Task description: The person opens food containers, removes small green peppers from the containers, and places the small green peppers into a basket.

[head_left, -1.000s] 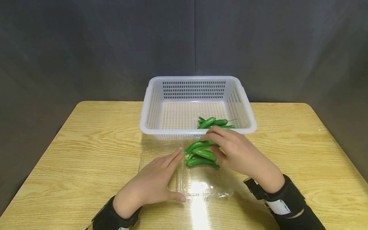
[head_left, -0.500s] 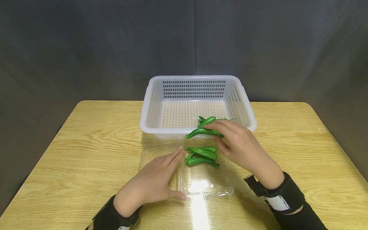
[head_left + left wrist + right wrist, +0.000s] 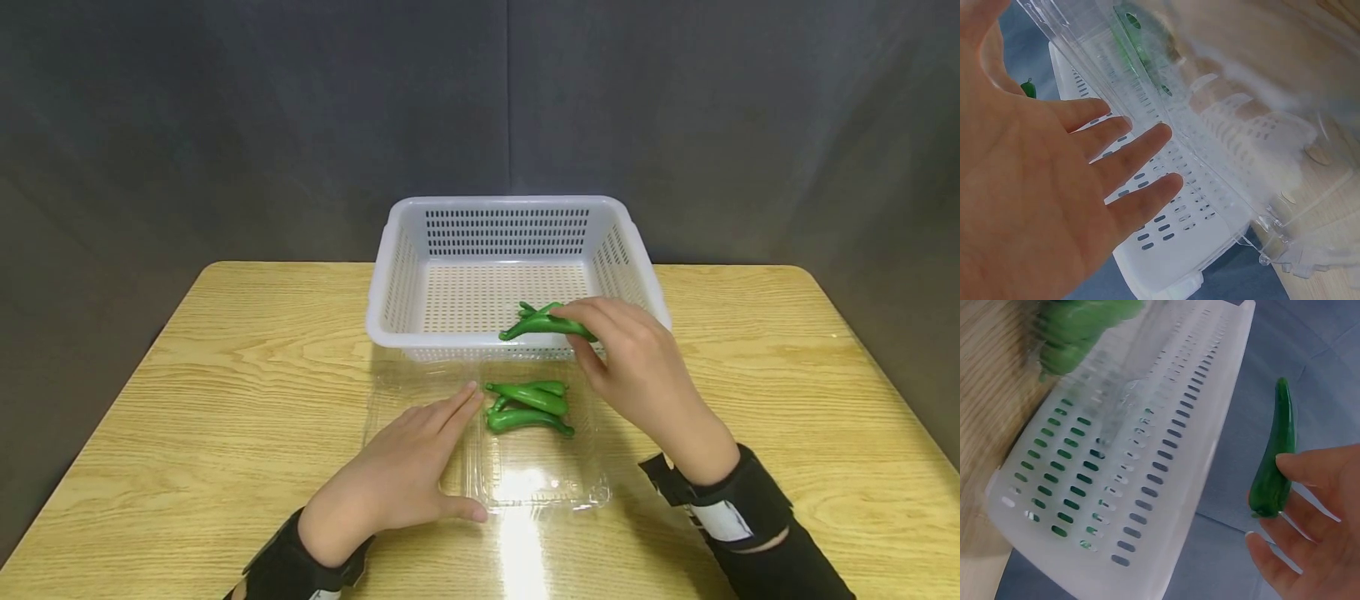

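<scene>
Overhead, the right hand pinches a green pepper above the basket; only its wrist view shows thumb contact

Basket's peppers mostly behind right hand

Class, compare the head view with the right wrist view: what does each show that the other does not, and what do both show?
Only the head view shows the left hand resting flat on the clear tray, the wooden table, and the peppers in the tray lying sharp and countable.

Only the right wrist view shows the outside of the basket's slotted wall from close up.

Both show the white basket, and the right hand pinching one green pepper at the basket's front rim.
</scene>
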